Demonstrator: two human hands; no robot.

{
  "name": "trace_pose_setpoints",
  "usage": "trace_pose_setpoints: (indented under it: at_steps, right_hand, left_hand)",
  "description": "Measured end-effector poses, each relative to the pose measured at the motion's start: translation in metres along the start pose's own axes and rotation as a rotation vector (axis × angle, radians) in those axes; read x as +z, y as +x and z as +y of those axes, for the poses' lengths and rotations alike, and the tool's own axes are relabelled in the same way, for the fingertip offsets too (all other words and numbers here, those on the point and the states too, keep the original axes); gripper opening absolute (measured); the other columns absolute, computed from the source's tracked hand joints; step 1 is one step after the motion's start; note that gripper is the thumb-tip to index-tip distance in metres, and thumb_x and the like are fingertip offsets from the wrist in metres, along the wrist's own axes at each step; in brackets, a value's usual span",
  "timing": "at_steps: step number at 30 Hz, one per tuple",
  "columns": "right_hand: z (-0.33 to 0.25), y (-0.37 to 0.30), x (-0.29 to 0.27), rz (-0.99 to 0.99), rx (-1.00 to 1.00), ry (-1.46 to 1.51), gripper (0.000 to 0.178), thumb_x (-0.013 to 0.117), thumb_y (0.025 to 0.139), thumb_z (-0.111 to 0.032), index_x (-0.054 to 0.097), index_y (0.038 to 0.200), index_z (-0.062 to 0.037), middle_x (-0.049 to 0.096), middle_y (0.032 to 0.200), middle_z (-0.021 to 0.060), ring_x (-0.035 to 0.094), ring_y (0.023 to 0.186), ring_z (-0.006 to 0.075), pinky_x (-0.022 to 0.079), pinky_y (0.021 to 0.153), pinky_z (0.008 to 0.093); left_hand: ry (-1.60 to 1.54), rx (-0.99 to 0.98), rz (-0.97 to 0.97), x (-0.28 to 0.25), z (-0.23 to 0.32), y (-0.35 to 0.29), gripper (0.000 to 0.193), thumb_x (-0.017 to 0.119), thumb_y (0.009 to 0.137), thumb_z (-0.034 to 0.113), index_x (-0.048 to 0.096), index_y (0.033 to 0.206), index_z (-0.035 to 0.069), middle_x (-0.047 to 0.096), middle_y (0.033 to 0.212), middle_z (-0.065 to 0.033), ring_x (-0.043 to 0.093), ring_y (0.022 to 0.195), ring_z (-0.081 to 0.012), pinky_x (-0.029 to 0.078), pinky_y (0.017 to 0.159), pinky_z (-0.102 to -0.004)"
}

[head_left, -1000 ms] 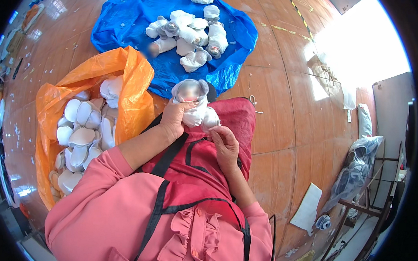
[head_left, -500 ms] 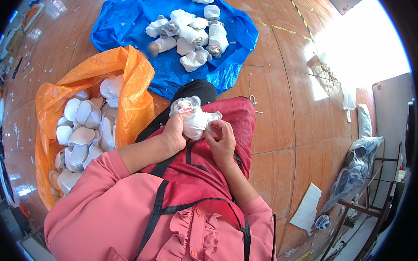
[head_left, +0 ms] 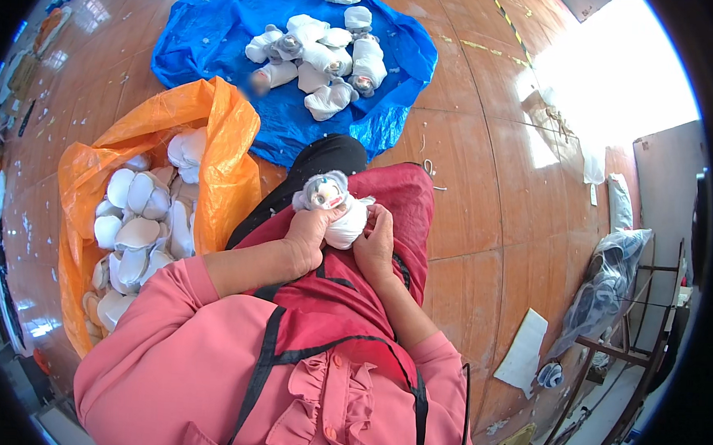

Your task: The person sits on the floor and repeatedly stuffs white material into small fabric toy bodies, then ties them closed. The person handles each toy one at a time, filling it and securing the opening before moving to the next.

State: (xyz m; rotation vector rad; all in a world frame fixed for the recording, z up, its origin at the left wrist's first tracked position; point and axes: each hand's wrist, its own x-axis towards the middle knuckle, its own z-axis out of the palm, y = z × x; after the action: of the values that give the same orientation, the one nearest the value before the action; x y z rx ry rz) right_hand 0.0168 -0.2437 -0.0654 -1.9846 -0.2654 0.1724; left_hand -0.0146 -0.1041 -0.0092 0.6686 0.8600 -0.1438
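Note:
Over my lap I hold a plush doll (head_left: 347,227) with grey fuzzy ears, a painted face and a white cloth wrapped snugly around its body. My left hand (head_left: 308,235) grips it from the left, thumb across the white cloth just under the face. At its right side my right hand (head_left: 377,243) pinches the gathered white cloth with bent fingers. The doll's face points up and its head leans to the far left. A red apron (head_left: 389,196) with black edging lies under both hands.
Ahead lies a blue plastic sheet (head_left: 197,44) bearing several similar wrapped dolls (head_left: 328,102). At left stands an orange sack (head_left: 233,141), open, full of white padded pieces (head_left: 137,235). A white board (head_left: 523,351), a plastic-wrapped bundle (head_left: 600,285) and a metal rack (head_left: 617,353) are at right.
The doll has come a little nearer and turned, its face now more upward. My right hand has closed in against its side, and the loose cloth end shows less.

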Motion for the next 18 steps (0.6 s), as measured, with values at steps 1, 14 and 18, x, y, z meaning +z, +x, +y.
trace_pose_setpoints:
  at_steps: [1, 14, 18]
  right_hand:
    - [0.002, 0.000, 0.002, 0.019, -0.008, 0.028, 0.044, 0.070, 0.079, -0.001, 0.050, 0.118, -0.0003, 0.055, 0.108, 0.0168, 0.059, 0.095, 0.0287, 0.051, 0.081, 0.0358]
    - [0.007, 0.005, -0.011, 0.100, -0.246, -0.065, 0.040, 0.061, 0.084, 0.004, 0.051, 0.122, -0.0001, 0.058, 0.111, 0.0161, 0.059, 0.103, 0.0316, 0.049, 0.091, 0.0371]
    - [-0.003, 0.003, -0.012, 0.140, -0.180, 0.104, 0.044, 0.060, 0.080, 0.009, 0.052, 0.122, -0.0016, 0.055, 0.117, 0.0142, 0.058, 0.103, 0.0288, 0.052, 0.081, 0.0344]
  left_hand:
    - [0.024, 0.010, -0.018, 0.000, -0.002, 0.001, 0.037, 0.069, 0.090, 0.012, 0.059, 0.125, 0.009, 0.065, 0.119, -0.0056, 0.064, 0.108, -0.0202, 0.051, 0.092, -0.0376]
    - [0.179, 0.285, -0.109, 0.003, -0.002, -0.006, 0.044, 0.077, 0.082, 0.003, 0.060, 0.123, 0.004, 0.065, 0.117, -0.0058, 0.062, 0.106, -0.0166, 0.049, 0.093, -0.0329]
    - [0.418, 0.418, -0.188, 0.004, 0.025, -0.016, 0.045, 0.081, 0.078, 0.002, 0.061, 0.119, 0.002, 0.064, 0.115, -0.0064, 0.061, 0.106, -0.0157, 0.049, 0.093, -0.0310]
